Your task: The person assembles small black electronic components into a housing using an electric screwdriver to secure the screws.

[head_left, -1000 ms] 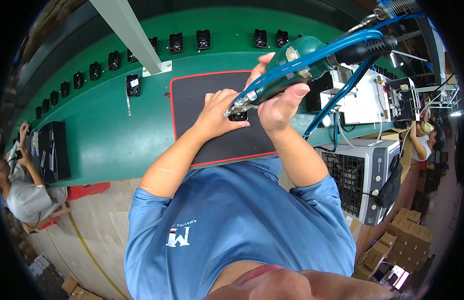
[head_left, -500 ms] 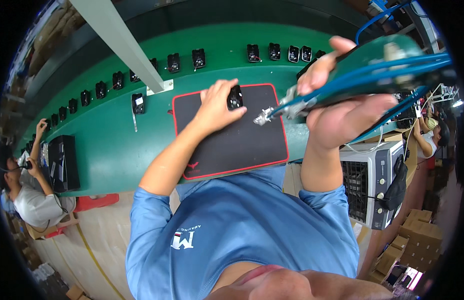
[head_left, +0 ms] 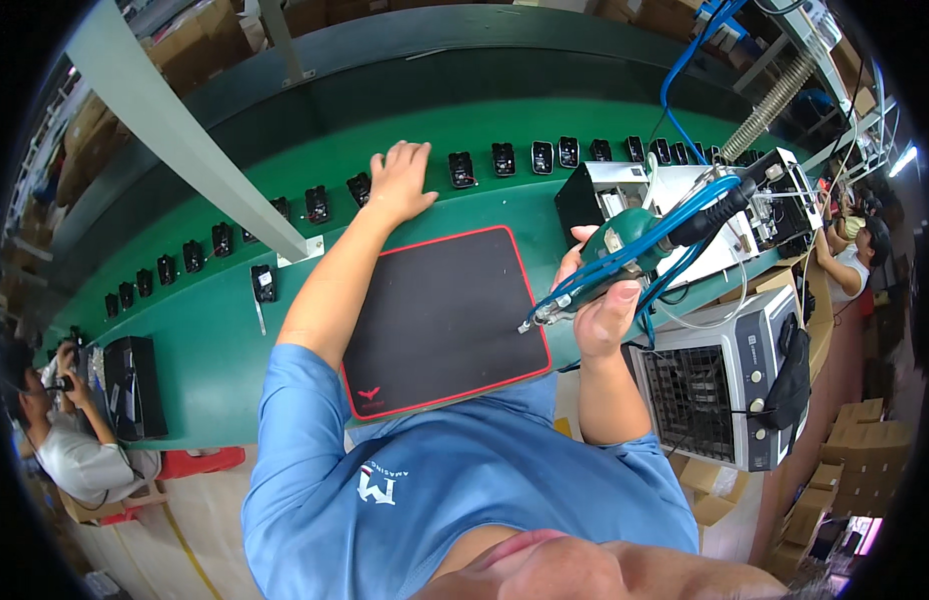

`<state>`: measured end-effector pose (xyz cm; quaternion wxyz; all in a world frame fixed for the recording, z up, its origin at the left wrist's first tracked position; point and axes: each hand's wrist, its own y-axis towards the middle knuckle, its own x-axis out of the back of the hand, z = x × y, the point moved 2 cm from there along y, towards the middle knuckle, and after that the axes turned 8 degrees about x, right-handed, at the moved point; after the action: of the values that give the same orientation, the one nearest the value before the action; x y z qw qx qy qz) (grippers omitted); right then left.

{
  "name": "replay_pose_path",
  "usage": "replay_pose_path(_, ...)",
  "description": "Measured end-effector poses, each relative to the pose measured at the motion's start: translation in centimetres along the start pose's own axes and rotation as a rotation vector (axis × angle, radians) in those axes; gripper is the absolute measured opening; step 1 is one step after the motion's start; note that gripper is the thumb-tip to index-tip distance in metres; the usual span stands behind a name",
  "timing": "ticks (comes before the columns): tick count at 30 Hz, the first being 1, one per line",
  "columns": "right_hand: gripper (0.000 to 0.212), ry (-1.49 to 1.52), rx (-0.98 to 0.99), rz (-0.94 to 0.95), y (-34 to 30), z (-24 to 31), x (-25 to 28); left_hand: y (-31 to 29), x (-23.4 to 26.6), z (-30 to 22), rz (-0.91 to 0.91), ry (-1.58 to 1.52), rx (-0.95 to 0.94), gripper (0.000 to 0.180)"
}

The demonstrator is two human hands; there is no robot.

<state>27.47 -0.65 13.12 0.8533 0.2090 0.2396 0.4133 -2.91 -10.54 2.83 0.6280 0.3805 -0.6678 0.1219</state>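
My left hand (head_left: 400, 183) reaches over the green belt, fingers stretched out, among a row of black plastic housings (head_left: 462, 170). One black housing (head_left: 360, 188) lies right beside its fingers; whatever is under the palm is hidden. My right hand (head_left: 607, 318) is wrapped round a green power screwdriver (head_left: 625, 243) with blue hoses (head_left: 610, 266) running along it. The screwdriver's metal tip points down-left, above the right edge of a black mat (head_left: 440, 320) with a red border.
A grey post (head_left: 175, 140) rises at the left of the mat, near another black housing (head_left: 266, 285). At right stand a white-topped machine (head_left: 685, 210) and an air cooler (head_left: 720, 385). A co-worker (head_left: 85, 450) sits at far left by a black box (head_left: 135, 385).
My left hand has moved from the mat to the belt, and the black housing it held no longer shows on the mat. My right hand has lowered with the screwdriver. The view has shifted.
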Motion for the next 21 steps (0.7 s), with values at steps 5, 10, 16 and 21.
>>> replay_pose_path(5, 0.094, -0.051, 0.009, 0.014, 0.0, -0.1, 0.0, 1.8, -1.5, -3.2, 0.068, 0.033, -0.049, 0.087)
replay_pose_path(10, 0.092, -0.034, -0.011, 0.019, -0.4, -0.1, -0.2, 2.4, -2.3, -3.6, 0.150, -0.077, 0.004, 0.083)
replay_pose_path(16, 0.090, 0.013, -0.052, 0.031, -1.0, -1.1, -0.3, -7.3, 4.2, -5.2, -0.002, -0.361, -0.182, 0.074)
replay_pose_path(21, 0.082, 0.161, 0.022, 0.104, 1.0, -3.5, -4.0, -18.5, 4.3, -5.3, 0.248, -0.578, -0.042, 0.075)
